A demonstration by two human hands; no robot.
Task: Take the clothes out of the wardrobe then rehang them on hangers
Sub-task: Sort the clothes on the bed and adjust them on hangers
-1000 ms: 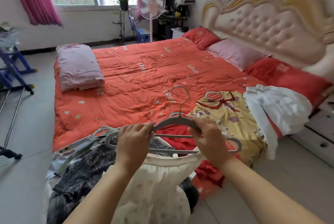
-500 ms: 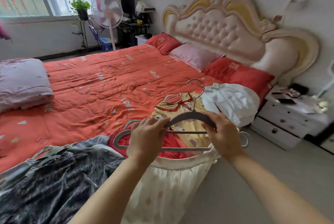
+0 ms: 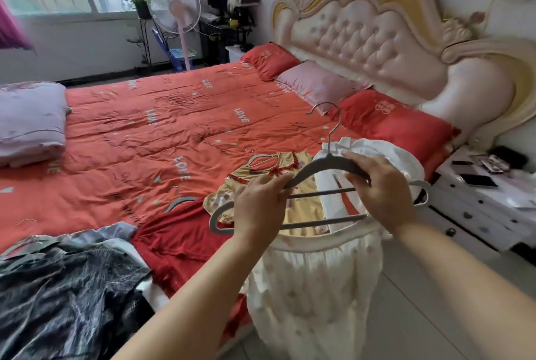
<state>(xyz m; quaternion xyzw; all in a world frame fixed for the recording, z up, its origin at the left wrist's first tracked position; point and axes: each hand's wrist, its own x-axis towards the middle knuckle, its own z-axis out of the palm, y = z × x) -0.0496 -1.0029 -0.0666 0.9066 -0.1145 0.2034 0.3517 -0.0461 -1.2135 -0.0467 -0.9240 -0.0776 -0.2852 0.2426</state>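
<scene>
Head view: your left hand [image 3: 258, 208] and right hand [image 3: 380, 188] each grip one shoulder of the grey hanger [image 3: 324, 163], fingers curled over it, by the near edge of the bed [image 3: 145, 142]. The cream skirt [image 3: 316, 287] hangs just below the hanger. A yellow top [image 3: 301, 208] and a white garment [image 3: 385, 150] lie on the bed behind it.

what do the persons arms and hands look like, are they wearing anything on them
Both are bare. The left hand and right hand wear no gloves, and no watch or bracelet shows at either wrist. The left forearm and right forearm are uncovered down to the picture's bottom edge, so no sleeve is in view.
</scene>
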